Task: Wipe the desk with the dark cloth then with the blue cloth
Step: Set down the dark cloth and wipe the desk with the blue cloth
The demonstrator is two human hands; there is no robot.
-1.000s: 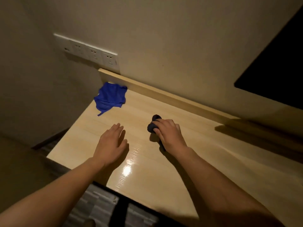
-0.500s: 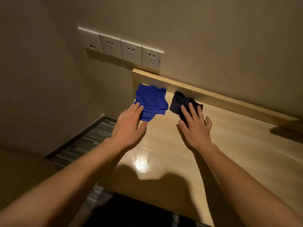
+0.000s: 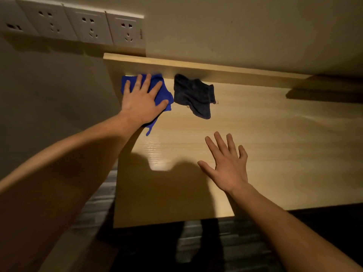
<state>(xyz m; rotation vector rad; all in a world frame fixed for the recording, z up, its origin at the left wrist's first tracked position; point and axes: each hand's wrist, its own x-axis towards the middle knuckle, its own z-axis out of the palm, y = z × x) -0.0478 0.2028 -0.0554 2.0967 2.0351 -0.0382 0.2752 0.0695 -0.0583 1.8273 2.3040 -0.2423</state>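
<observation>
The blue cloth (image 3: 166,94) lies at the desk's far left corner, against the raised back ledge. My left hand (image 3: 142,101) rests flat on it with fingers spread, covering most of it. Just to its right, the crumpled dark cloth (image 3: 193,96) lies by itself on the light wooden desk (image 3: 275,144). Nearer the front edge, my right hand (image 3: 228,165) hovers over bare desk with fingers apart and nothing in it, well short of the dark cloth.
A row of white wall sockets (image 3: 90,26) sits above the desk's left end. The wooden back ledge (image 3: 225,69) runs along the wall. The desk's left edge drops to a dark floor (image 3: 196,244).
My left hand moved forward onto the blue cloth. My right hand let go of the dark cloth and drew back toward the front edge. The camera moved closer.
</observation>
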